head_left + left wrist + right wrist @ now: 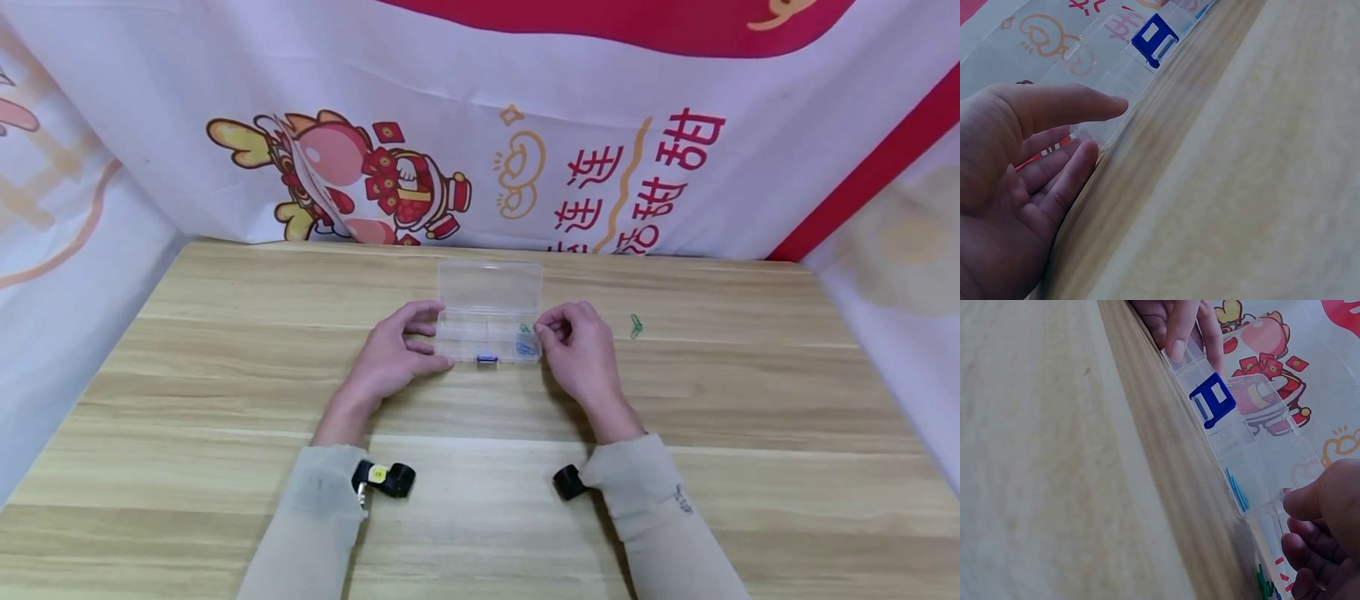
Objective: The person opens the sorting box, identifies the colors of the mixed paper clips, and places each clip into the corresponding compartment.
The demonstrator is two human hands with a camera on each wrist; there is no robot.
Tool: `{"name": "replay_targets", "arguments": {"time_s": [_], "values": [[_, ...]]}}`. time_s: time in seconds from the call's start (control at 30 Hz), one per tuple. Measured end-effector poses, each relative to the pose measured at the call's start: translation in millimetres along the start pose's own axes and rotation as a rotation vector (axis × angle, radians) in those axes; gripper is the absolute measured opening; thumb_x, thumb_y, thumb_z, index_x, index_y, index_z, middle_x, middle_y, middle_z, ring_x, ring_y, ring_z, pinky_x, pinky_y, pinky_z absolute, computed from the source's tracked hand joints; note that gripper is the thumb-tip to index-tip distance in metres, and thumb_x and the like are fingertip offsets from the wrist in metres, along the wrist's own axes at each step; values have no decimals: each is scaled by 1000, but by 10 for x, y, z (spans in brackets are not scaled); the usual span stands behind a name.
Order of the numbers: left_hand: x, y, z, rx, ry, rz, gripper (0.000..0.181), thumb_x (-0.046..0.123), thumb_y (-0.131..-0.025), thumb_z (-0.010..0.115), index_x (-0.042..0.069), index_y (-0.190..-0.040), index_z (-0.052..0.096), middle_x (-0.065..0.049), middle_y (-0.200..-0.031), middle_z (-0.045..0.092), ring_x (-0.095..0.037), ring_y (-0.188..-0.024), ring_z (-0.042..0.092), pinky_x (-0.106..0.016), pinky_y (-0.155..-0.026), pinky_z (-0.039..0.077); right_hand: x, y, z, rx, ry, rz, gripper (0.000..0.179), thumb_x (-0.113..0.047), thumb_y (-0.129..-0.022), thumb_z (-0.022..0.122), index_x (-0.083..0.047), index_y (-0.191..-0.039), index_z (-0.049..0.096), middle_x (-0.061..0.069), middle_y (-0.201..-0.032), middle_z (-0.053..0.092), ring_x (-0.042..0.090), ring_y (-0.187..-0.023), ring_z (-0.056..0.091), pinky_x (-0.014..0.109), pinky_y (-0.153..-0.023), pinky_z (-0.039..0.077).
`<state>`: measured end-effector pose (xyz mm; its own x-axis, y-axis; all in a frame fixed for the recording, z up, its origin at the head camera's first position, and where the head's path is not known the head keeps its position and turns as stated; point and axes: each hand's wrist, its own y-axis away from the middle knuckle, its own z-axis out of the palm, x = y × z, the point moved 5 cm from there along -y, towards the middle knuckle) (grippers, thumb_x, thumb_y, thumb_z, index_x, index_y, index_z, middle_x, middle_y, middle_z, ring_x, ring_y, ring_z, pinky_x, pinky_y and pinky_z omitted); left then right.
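"First entry?"
"Printed cloth (450,83), white and red, upright behind the clear box (480,340)."
"Second?"
"Worktop (487,517), wood-grained, beneath the box."
"The box itself?"
"Plastic, divided into compartments; lid (491,285) raised along its far edge."
"Hands?"
"Two, well apart, one at each end of the box. Left hand (393,350): thumb and fingers curved round the box's left end, gripping it. Right hand (581,350): thumb and forefinger drawn together at the box's right end; whether they pinch anything, cannot tell."
"Small items?"
"Latch (487,359), blue, front of box. Green clips (636,326), on the worktop, right of the box. Blue clips (526,348), box's near right compartment. Small green piece (524,328), box's far right corner, just beside the right fingertips."
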<state>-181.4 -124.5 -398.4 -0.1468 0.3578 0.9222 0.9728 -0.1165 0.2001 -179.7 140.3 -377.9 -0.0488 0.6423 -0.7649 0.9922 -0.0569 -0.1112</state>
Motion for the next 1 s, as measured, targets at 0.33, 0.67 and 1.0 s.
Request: {"name": "replay_targets", "arguments": {"time_s": [0.33,0.67,1.0], "values": [[2,-13,13,-2,-1,7,83,1,-81,91,22,-153,57,-7,-150,60,-31,-120,68,-43,-104,61,11,3,-9,3,5,-3,9,-15,-103,71,-7,-107,74,9,-108,65,24,-95,61,33,-82,52],[-2,-5,10,-2,-10,11,82,1,-81,91,22,-153,57,-7,-150,61,-31,-119,68,-44,-105,60,16,11,-9,-4,3,3,9,-15,-103,72,-7,-108,74,9,-109,65,24,-96,60,34,-83,53],[9,9,10,5,-12,15,81,1,-82,91,21,-153,57,-7,-149,61,-31,-119,68,-44,-105,60,4,19,-7,0,-3,8,9,-15,-103,72,-7,-108,74,9,-108,64,24,-95,60,34,-82,52]]}}
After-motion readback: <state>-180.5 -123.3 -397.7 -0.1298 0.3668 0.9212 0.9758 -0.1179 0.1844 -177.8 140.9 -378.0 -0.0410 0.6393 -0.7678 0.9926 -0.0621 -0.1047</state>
